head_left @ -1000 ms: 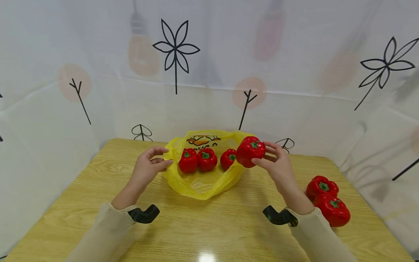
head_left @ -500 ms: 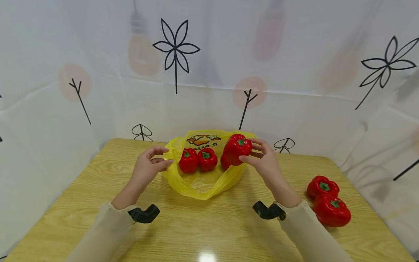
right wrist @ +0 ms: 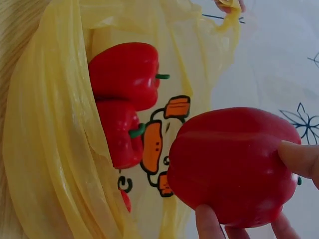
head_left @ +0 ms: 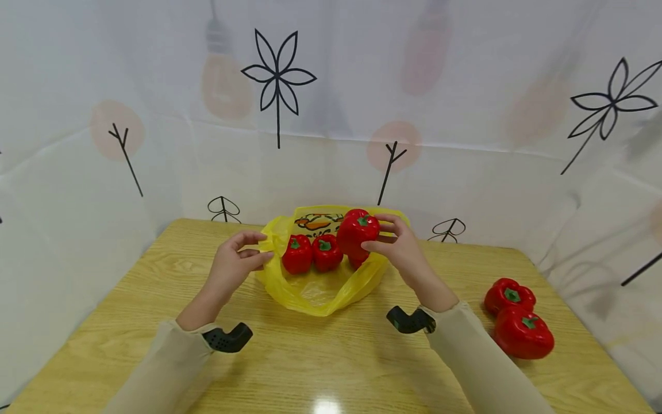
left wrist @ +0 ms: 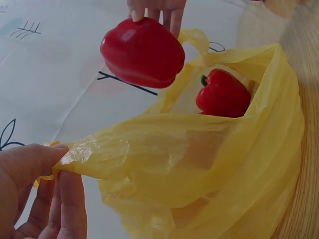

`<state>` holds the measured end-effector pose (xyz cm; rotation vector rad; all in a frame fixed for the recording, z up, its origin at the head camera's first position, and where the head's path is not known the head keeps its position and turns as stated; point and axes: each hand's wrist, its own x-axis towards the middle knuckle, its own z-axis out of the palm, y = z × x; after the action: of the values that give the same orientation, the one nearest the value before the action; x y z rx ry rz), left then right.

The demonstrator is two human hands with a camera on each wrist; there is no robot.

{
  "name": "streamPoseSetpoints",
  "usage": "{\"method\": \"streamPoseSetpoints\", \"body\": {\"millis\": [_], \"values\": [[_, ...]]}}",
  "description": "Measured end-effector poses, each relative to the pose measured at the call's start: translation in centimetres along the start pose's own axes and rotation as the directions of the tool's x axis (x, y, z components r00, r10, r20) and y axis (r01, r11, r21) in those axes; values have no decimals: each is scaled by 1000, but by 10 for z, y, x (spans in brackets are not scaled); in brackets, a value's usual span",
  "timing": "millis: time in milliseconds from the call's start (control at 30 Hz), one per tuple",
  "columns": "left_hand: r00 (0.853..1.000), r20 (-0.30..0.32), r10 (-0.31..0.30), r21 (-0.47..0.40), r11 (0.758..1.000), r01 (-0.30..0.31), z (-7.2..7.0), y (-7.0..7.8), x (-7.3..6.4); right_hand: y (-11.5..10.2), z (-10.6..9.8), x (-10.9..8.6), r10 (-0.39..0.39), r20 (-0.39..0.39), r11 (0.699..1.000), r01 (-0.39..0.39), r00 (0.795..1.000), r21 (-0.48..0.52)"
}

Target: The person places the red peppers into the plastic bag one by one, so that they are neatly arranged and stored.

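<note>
A yellow plastic bag (head_left: 302, 300) lies with its mouth open on the table; its inner back wall carries an orange and black print. My left hand (head_left: 239, 254) pinches the bag's left edge between thumb and fingers. Over the bag's mouth, my right hand (head_left: 400, 244) grips a red bell pepper (right wrist: 232, 164) by its side, its green stem facing me in the head view. Inside the bag rest a left bell pepper (head_left: 297, 256) and a middle bell pepper (head_left: 327, 254), side by side. Another pepper in the bag is mostly hidden behind the held one.
At the table's right side sit two more red bell peppers, a rear one (head_left: 509, 295) and a front one (head_left: 524, 332), close together beside my right forearm. A patterned white cloth (head_left: 331, 167) hangs behind the wooden table (head_left: 289, 356).
My right hand has carried the gripped bell pepper leftward, from the bag's right rim to over its mouth. The left hand keeps its hold on the bag edge.
</note>
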<state>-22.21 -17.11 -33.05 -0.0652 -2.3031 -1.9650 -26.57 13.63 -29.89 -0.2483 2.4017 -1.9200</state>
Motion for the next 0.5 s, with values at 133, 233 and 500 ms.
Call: {"method": "streamPoseSetpoints", "body": {"millis": [133, 233, 500], "values": [[1000, 0, 4, -1, 1000, -4, 0, 0, 0, 0, 4, 5, 2, 34, 1000, -2, 999, 2], [1000, -1, 5, -1, 1000, -5, 0, -1, 0, 0, 8, 9, -2, 62, 1000, 2, 998, 6], [1000, -1, 0, 3, 1000, 0, 0, -2, 0, 1, 19, 19, -5, 140, 1000, 2, 990, 24]]}}
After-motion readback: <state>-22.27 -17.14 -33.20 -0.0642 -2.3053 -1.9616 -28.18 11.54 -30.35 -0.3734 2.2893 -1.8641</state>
